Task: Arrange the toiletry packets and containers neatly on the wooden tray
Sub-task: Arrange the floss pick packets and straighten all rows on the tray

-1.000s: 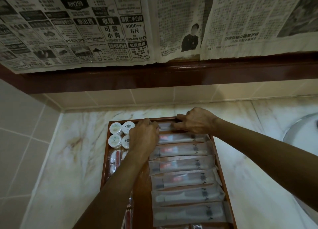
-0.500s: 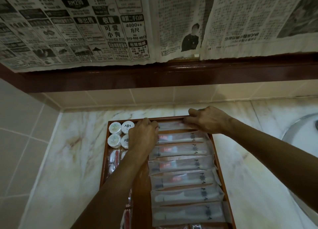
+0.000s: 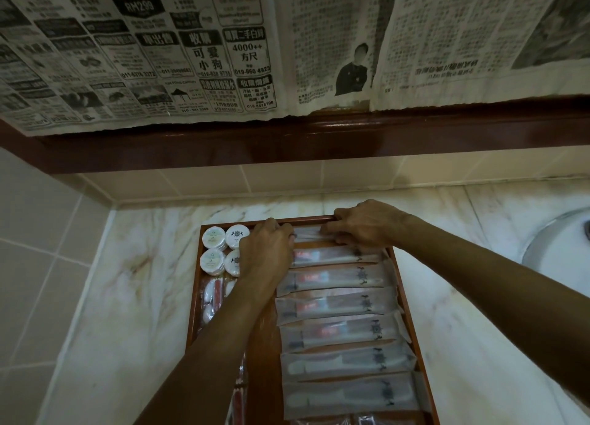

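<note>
Bare marble counter [image 3: 134, 312] lies open left of the wooden tray [image 3: 193, 312], up to the tiled side wall [image 3: 41, 265]. A strip of counter runs between the tray's far rim and the back wall. The sink [image 3: 555, 249] bounds the right. Packets [image 3: 338, 303] fill the tray's right column; round containers [image 3: 220, 249] crowd its far-left corner. Both forearms cross above the tray.

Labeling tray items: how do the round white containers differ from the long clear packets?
Shape: the round white containers are small discs; the long clear packets are flat, narrow sleeves.
Place: the containers cluster in the far left corner of the wooden tray; the packets lie in a column down its right side.
Look: the containers are opaque with printed lids; the packets are see-through and show their contents.
Contact: the left hand and right hand grip the farthest packet, not the containers.
</note>
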